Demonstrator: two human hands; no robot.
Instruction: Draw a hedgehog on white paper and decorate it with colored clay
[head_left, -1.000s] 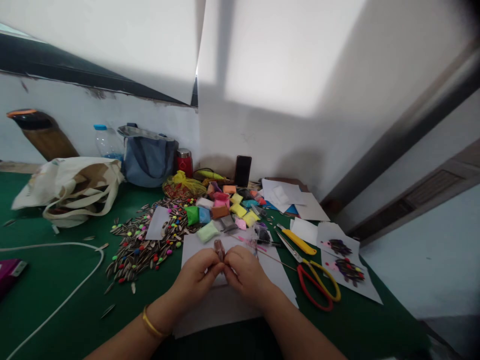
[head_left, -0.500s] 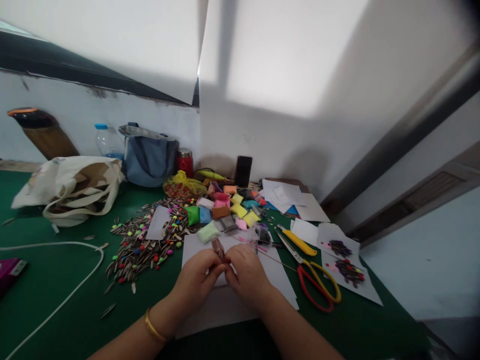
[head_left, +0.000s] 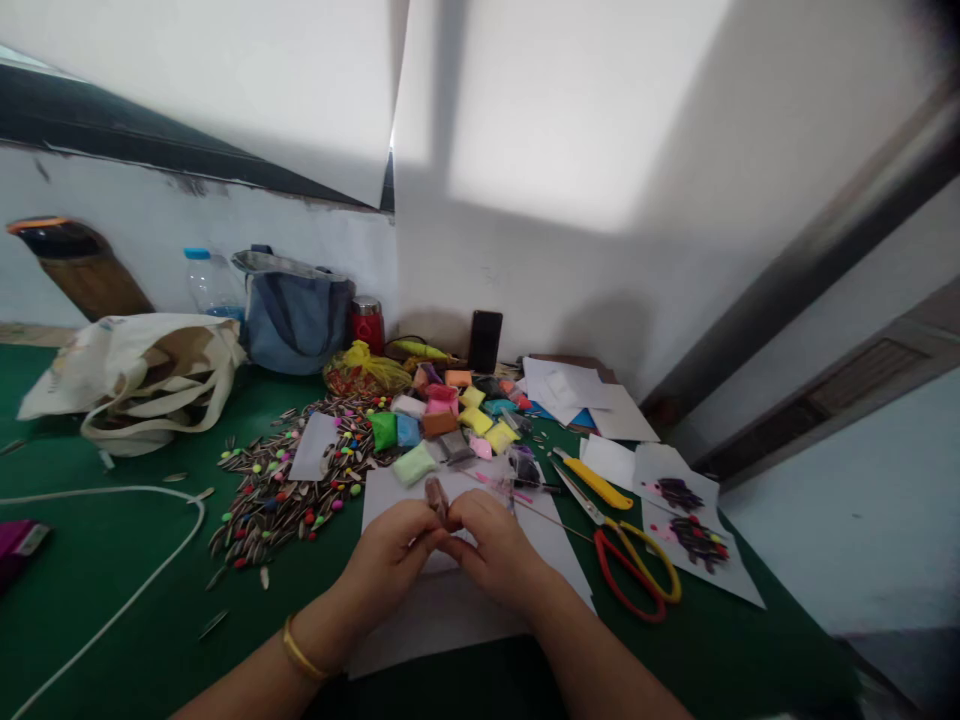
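Observation:
Above the white paper (head_left: pixel 442 640), my left hand (head_left: pixel 401 550) and my right hand (head_left: pixel 491 545) meet with thumbs and fingertips pinched together. Between them is a small brownish, shiny packet (head_left: pixel 435 490), its top end sticking out past the fingers; the lower part is hidden. Just beyond the hands lie several small packets of coloured clay, among them a pale green packet (head_left: pixel 414 464) and a brown packet (head_left: pixel 439 424). Left of the paper spreads a heap of striped sunflower seeds (head_left: pixel 270 525) mixed with small coloured pompoms.
To the right lie open scissors (head_left: pixel 630 570), a yellow utility knife (head_left: pixel 596 482) and paper sheets with seed-covered figures (head_left: pixel 697 540). A phone (head_left: pixel 485 340) leans on the wall. Bags (head_left: pixel 300 310), a red flask (head_left: pixel 367 325) and bottles stand at the back left. A white cable (head_left: pixel 150 580) crosses the left side.
My hands stay together on the packet, with the fingers and wrists shifting slightly. The whole view has moved a little; nothing else on the table has changed place.

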